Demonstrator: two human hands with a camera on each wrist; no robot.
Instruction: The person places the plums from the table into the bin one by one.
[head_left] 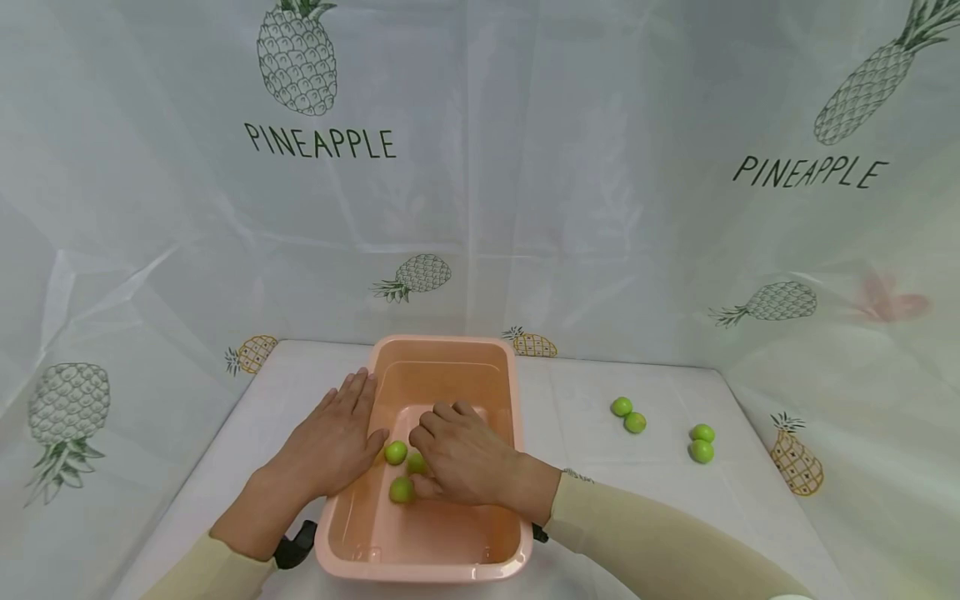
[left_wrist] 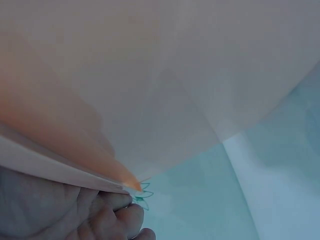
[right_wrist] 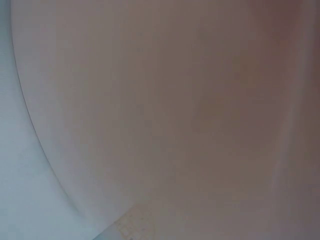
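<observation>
A pink plastic basin [head_left: 514, 379] stands in front of me with small green limes in its left part. My left hand [head_left: 330, 440] rests along the basin's left rim, fingers extended and thumb reaching over the edge beside one lime [head_left: 396, 452]. In the left wrist view, the palm and curved fingertips [left_wrist: 131, 220] lie against the basin's outer wall. Inside the basin, my right hand [head_left: 468, 457] has its fingers curled, with a second lime [head_left: 416, 463] between fingers and thumb. A third lime [head_left: 402, 490] lies by the thumb tip. The right wrist view is mostly blurred basin wall [right_wrist: 150, 110].
On the white table [head_left: 577, 475] to the right lie two pairs of limes: a nearer pair [head_left: 634, 422] and a farther pair [head_left: 702, 451]. A pineapple-printed sheet [head_left: 555, 208] hangs behind and at both sides.
</observation>
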